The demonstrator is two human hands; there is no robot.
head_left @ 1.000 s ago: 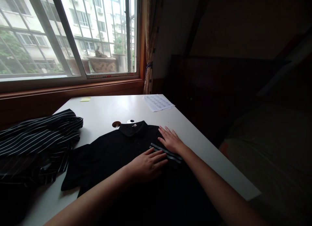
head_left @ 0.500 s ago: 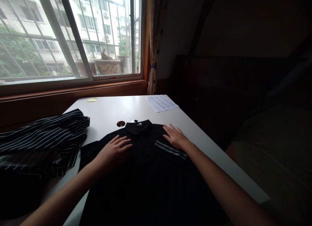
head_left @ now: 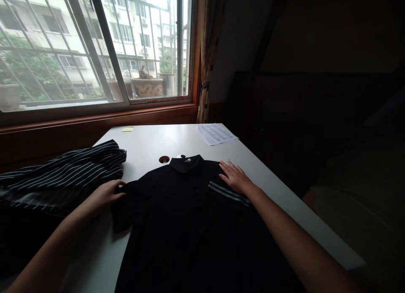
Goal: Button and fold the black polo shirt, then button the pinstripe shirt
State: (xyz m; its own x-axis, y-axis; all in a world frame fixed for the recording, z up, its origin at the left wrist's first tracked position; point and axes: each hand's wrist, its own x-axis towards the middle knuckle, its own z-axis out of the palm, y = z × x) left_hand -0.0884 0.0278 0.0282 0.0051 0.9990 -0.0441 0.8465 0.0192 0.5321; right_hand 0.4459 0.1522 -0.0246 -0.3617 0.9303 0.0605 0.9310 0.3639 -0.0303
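A black short-sleeved polo shirt (head_left: 177, 208) lies spread front up on a white table (head_left: 148, 141), collar at the far end. Two light stripes run across the sleeve on the right. My left hand (head_left: 109, 194) is at the outer edge of the sleeve on the left, thumb and fingers closed on the fabric. Flat on the shoulder at the right, my right hand (head_left: 234, 178) rests with its fingers stretched out. The lower part of the shirt is lost in shadow.
A black garment with white stripes (head_left: 72, 166) lies heaped at the left. Printed sheets (head_left: 217, 134) and a yellow sticky note (head_left: 128, 129) are at the table's far end. Behind the collar is a round cable hole (head_left: 164, 159). A barred window (head_left: 95, 52) stands beyond.
My left hand has moved left from the shirt's chest to the sleeve edge and closed on it. My right hand stays on the shoulder. The view has shifted slightly left.
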